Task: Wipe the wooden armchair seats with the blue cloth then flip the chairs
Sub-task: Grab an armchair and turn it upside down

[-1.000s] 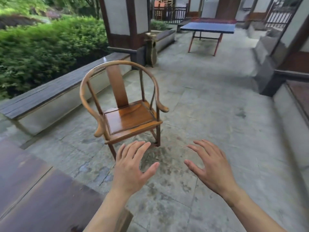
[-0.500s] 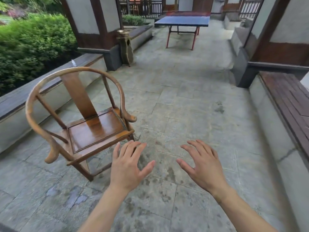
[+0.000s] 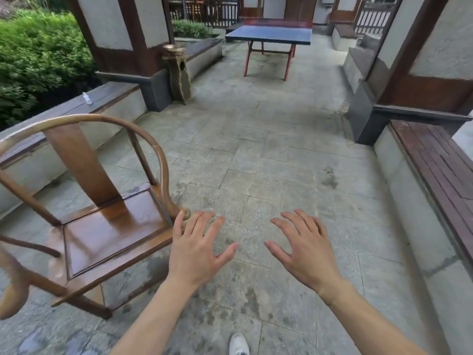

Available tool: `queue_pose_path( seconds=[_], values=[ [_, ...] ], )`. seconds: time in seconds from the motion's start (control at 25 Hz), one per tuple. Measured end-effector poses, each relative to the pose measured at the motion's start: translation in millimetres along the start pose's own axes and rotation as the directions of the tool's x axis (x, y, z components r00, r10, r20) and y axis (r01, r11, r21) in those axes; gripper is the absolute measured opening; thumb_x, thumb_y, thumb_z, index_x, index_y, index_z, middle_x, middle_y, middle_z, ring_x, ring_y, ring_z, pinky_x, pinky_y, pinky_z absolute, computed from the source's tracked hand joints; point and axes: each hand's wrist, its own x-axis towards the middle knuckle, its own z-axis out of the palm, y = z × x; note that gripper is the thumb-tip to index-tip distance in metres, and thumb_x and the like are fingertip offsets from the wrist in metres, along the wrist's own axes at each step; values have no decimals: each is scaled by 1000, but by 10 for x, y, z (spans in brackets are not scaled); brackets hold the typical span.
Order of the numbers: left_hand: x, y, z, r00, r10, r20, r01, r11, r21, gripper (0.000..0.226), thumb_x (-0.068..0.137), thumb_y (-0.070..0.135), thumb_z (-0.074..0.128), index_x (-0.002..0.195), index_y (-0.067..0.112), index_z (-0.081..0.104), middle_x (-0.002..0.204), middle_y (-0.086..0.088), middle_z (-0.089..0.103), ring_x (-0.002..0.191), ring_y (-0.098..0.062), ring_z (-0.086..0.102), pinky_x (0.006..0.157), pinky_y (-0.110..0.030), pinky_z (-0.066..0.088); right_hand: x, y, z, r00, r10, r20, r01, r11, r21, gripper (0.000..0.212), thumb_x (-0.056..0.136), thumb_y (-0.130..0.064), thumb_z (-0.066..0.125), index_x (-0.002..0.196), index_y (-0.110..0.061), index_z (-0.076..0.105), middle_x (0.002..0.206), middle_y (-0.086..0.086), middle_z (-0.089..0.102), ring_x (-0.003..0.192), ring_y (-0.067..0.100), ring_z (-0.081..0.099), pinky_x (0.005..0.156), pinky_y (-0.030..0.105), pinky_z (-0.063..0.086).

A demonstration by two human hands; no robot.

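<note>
A wooden armchair (image 3: 107,234) with a round horseshoe back stands upright on the stone floor at the left, its glossy seat facing me. My left hand (image 3: 197,247) hovers palm down with fingers spread, just right of the seat's front right corner and the armrest tip. My right hand (image 3: 304,249) is held out the same way over bare paving, well apart from the chair. Neither hand holds anything. No blue cloth is in view.
A low bench ledge (image 3: 107,98) with a small bottle (image 3: 87,98) runs along the left by green shrubs. A red-brown bench (image 3: 435,165) lines the right. A blue ping-pong table (image 3: 271,34) and a bronze bin (image 3: 179,73) stand farther ahead. My white shoe (image 3: 238,344) shows below.
The view has swung right and moved forward, so the chair has slid to the left and grown larger. Both hands stay open in the same pose.
</note>
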Motion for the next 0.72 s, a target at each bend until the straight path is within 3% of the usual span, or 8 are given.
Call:
queue_pose_path(
  seconds=[0.56, 0.72],
  values=[
    [1943, -909, 1342, 999, -48, 19, 47, 998, 38, 59, 91, 69, 42, 120, 23, 66, 122, -1, 66, 121, -26, 60, 113, -58, 30, 2475, 649, 831, 997, -59, 43, 61, 997, -46, 59, 93, -71, 32, 125, -33, 63, 134, -3, 62, 138, 27, 48, 111, 53, 35],
    [2591, -1101, 1788, 998, -68, 1, 68, 994, 81, 58, 90, 68, 44, 120, 23, 66, 122, -1, 66, 121, -26, 60, 112, -59, 32, 3282, 969, 1209, 994, -106, 11, 106, 994, -5, 65, 95, -73, 23, 125, -33, 63, 135, -3, 61, 140, 27, 44, 113, 51, 28]
  ],
)
